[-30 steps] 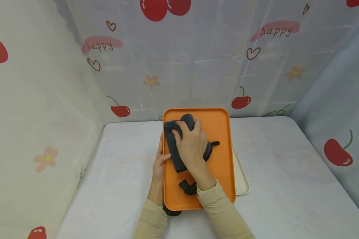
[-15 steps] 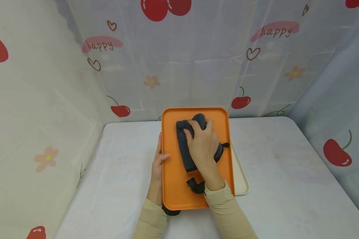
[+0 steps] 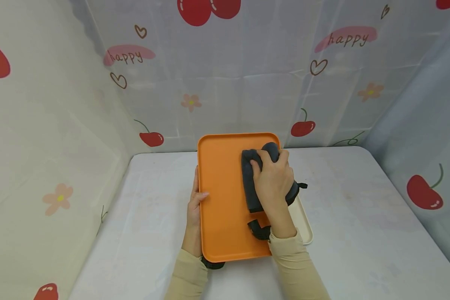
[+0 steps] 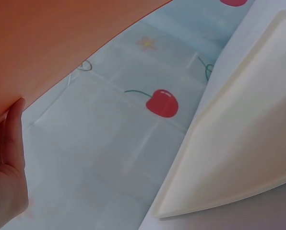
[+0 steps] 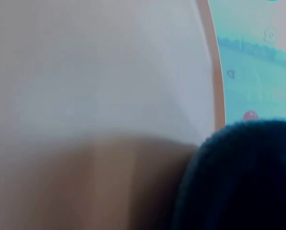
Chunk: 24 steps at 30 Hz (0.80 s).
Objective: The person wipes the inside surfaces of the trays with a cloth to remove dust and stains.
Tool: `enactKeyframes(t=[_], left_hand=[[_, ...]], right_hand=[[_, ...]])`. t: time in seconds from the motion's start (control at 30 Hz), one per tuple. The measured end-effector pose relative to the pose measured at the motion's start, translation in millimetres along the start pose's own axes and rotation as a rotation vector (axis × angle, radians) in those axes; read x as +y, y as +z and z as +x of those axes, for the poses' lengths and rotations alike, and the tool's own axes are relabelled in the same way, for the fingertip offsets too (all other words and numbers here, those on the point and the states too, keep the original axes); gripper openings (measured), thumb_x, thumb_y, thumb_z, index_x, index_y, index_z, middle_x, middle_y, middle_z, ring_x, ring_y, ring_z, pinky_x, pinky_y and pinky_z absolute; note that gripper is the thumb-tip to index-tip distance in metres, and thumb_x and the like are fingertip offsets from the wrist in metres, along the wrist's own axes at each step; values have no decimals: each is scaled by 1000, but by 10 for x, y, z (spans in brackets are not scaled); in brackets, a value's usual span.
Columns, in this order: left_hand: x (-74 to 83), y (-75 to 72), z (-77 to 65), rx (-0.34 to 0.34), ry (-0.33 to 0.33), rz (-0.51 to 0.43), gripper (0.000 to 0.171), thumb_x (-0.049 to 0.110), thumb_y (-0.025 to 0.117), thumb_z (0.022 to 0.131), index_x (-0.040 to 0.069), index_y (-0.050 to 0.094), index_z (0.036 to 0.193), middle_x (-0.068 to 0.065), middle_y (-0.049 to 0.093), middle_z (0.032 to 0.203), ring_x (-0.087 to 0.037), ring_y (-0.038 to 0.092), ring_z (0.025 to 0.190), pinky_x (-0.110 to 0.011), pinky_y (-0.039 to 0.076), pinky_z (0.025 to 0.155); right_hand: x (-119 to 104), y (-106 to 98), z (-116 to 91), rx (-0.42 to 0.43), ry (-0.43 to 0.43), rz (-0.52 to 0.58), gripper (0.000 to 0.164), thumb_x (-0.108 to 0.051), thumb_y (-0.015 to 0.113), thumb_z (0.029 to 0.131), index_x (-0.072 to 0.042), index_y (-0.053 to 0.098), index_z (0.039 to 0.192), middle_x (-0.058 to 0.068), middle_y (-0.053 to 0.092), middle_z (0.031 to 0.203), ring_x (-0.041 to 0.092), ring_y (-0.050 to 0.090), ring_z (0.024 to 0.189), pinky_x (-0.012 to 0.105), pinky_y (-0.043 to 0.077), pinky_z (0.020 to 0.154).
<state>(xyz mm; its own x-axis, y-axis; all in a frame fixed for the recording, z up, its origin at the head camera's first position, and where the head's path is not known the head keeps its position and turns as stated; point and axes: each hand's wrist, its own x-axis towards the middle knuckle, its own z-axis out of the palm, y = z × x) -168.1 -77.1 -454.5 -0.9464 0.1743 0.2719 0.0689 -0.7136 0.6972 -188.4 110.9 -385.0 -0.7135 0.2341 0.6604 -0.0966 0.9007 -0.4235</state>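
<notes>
An orange tray (image 3: 225, 196) is held up by its left edge in my left hand (image 3: 196, 208), the thumb over the rim and the other fingers behind it. In the left wrist view the fingers (image 4: 11, 139) press against the tray's underside. My right hand (image 3: 273, 179) grips a folded dark grey cloth (image 3: 250, 183) against the tray's face, near its right edge. The cloth's right end sticks out past that edge. In the right wrist view the fuzzy cloth (image 5: 244, 177) fills the lower right corner.
A cream tray (image 3: 301, 218) lies on the white table (image 3: 352, 208), partly hidden behind the orange one. Dark straps (image 3: 260, 230) show at both wrists. Curtains (image 3: 243, 91) printed with cherries surround the table at the back and sides.
My right hand has slid the cloth rightward across the tray, from its left side to its right edge. The orange tray has shifted slightly to the left with my left hand.
</notes>
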Motion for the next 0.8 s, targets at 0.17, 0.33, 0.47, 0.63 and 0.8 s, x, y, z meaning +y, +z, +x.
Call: enactKeyframes(t=[0.17, 0.33, 0.47, 0.63, 0.8], left_hand=[[55, 47, -11, -1, -7, -21, 85, -11, 20, 84, 27, 7, 159, 4, 1, 166, -6, 25, 143, -21, 26, 113], [60, 54, -8, -26, -2, -55, 83, -11, 18, 86, 27, 7, 159, 4, 6, 166, -6, 31, 141, -21, 29, 112], [50, 55, -11, -50, -1, -73, 82, -11, 18, 87, 26, 7, 159, 5, 9, 165, -7, 33, 140, -22, 31, 112], [17, 22, -7, -48, 2, -56, 83, -11, 20, 86, 27, 8, 159, 3, 7, 166, -8, 32, 141, -22, 31, 112], [-20, -30, 1, -45, 3, -25, 84, -10, 23, 85, 28, 7, 159, 3, 3, 166, -7, 29, 142, -22, 30, 113]], right_hand=[[148, -52, 27, -6, 36, -14, 29, -29, 73, 88, -16, 71, 114, 27, 54, 111, 40, 59, 73, 51, 47, 58], [264, -84, 34, 1, 81, -7, 29, -28, 73, 87, -15, 72, 113, 27, 53, 110, 42, 58, 74, 54, 48, 61], [301, -76, 18, -6, 93, 0, 29, -28, 73, 88, -14, 71, 113, 27, 53, 111, 42, 57, 73, 54, 48, 62], [300, -62, 4, -16, 105, 9, 29, -29, 70, 90, -14, 71, 114, 27, 52, 111, 41, 56, 72, 53, 48, 62], [276, -63, -14, -23, 128, 11, 29, -30, 69, 91, -14, 70, 115, 27, 52, 110, 42, 55, 71, 54, 48, 60]])
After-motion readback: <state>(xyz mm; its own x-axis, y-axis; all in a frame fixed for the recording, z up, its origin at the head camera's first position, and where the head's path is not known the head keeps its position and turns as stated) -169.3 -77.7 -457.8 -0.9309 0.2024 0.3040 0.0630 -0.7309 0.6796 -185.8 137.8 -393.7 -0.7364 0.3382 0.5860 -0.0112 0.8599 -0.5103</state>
